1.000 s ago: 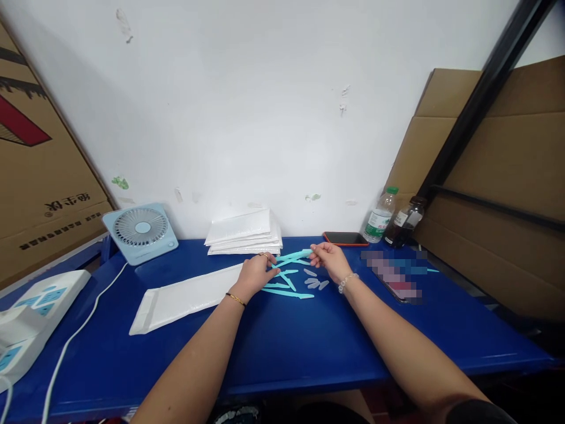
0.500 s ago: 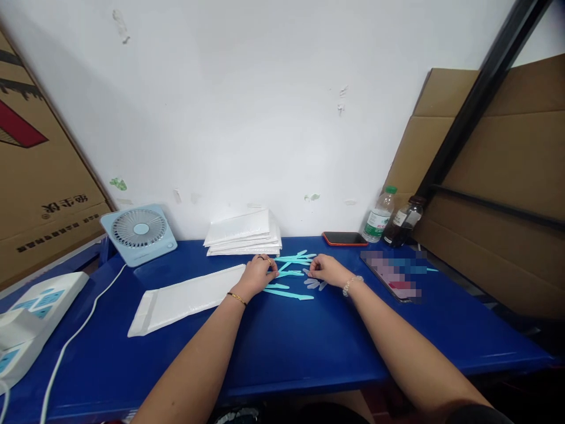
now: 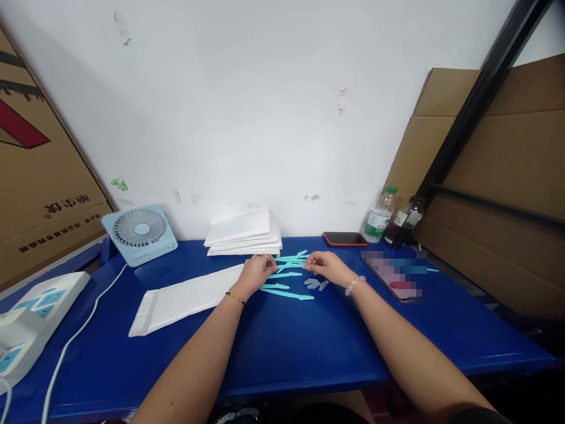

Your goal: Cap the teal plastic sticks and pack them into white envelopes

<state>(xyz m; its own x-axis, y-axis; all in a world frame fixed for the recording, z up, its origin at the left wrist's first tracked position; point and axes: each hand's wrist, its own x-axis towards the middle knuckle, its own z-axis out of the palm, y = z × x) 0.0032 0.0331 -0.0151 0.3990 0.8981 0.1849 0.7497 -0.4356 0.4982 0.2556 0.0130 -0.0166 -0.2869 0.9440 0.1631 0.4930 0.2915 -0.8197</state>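
Note:
Slim turquoise eyebrow razors lie spread over the blue table between my hands. My left hand is closed in a pinch on the handle end of one razor, its blade end pointing right. Opposite it, my right hand pinches a small clear blade cap close to that razor's tip; whether cap and tip touch I cannot tell. Several loose clear caps rest just below my right fingers. A white padded mailer lies flat beside my left wrist.
Behind my left hand is a stack of white padded mailers. A blue fan and a power strip with cables stand left. An orange-edged phone, two bottles and a pixelated phone are right.
My right hand has moved slightly up and left, away from the loose caps, and a clear cap shows at its fingertips. My left hand has shifted slightly left.

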